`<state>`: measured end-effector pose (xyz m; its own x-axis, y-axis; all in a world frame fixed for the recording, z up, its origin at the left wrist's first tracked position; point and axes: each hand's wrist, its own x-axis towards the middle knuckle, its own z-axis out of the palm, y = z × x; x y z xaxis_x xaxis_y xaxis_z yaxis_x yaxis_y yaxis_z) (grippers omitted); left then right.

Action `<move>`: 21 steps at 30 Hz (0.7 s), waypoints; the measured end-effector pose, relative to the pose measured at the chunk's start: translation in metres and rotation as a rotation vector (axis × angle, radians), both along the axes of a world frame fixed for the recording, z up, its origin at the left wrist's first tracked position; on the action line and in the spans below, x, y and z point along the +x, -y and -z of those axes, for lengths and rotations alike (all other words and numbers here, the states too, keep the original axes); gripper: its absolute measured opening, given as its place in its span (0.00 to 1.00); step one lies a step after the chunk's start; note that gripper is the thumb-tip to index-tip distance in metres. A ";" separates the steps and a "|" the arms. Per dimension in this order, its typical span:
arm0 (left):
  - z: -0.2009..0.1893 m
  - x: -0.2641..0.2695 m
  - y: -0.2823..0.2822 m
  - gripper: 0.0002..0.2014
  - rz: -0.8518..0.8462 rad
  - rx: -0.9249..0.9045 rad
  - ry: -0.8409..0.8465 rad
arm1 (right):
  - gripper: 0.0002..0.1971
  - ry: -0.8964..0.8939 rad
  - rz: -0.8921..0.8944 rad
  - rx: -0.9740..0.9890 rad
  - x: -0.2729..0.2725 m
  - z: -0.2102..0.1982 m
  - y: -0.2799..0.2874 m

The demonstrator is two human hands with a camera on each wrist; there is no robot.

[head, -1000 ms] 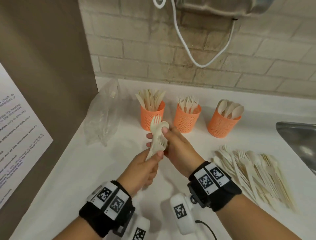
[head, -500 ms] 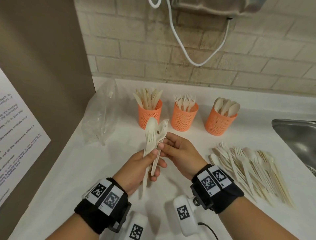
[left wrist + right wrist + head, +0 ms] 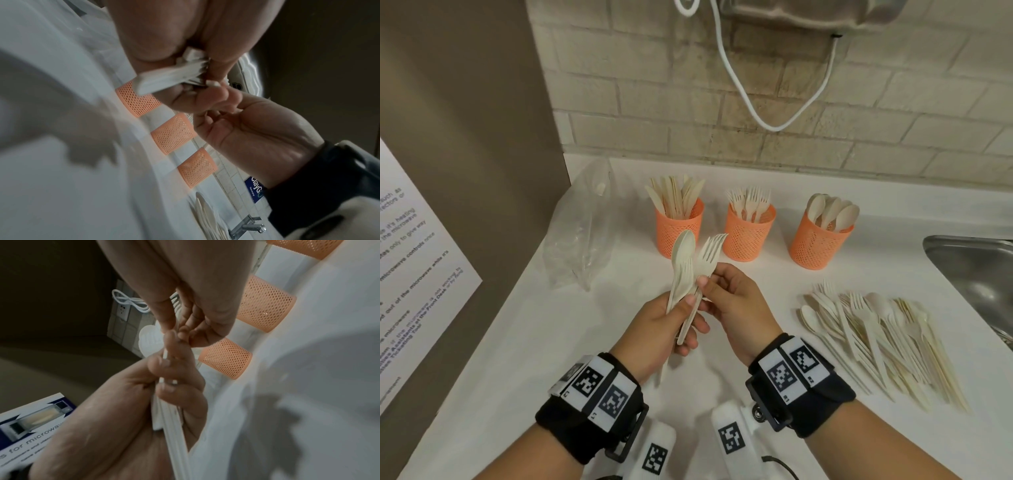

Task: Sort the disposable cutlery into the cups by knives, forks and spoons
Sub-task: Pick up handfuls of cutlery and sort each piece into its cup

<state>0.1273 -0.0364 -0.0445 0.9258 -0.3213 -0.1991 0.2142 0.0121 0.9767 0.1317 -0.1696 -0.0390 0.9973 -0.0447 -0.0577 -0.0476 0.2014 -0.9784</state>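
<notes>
My left hand (image 3: 671, 325) grips a small bundle of pale cutlery by the handles, a spoon (image 3: 683, 251) on top of it. My right hand (image 3: 726, 294) pinches the neck of a fork (image 3: 710, 251) that fans out of that bundle to the right. Both hands hover above the counter in front of three orange mesh cups: the knife cup (image 3: 679, 228), the fork cup (image 3: 750, 231) and the spoon cup (image 3: 822, 241). A pile of unsorted cutlery (image 3: 876, 335) lies on the counter to the right. The bundle's handle ends (image 3: 164, 81) show in the left wrist view.
A crumpled clear plastic bag (image 3: 582, 229) lies left of the cups. A steel sink (image 3: 972, 274) sits at the right edge. A brown side wall with a printed notice (image 3: 410, 267) closes off the left. A white cable (image 3: 750, 96) hangs on the brick wall.
The fork has swung from the left of the spoon to its right and spread away from the bundle. My right hand shifted from covering the bundle to pinching the fork's neck.
</notes>
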 end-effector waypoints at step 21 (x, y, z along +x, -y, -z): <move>0.012 0.006 0.000 0.13 -0.117 0.043 0.024 | 0.07 -0.080 0.237 -0.058 0.004 -0.006 0.004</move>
<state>0.1335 -0.0360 -0.0564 0.9611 -0.2023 -0.1878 0.1904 -0.0066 0.9817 0.1353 -0.1734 -0.0331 0.9510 -0.2821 -0.1265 -0.0835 0.1594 -0.9837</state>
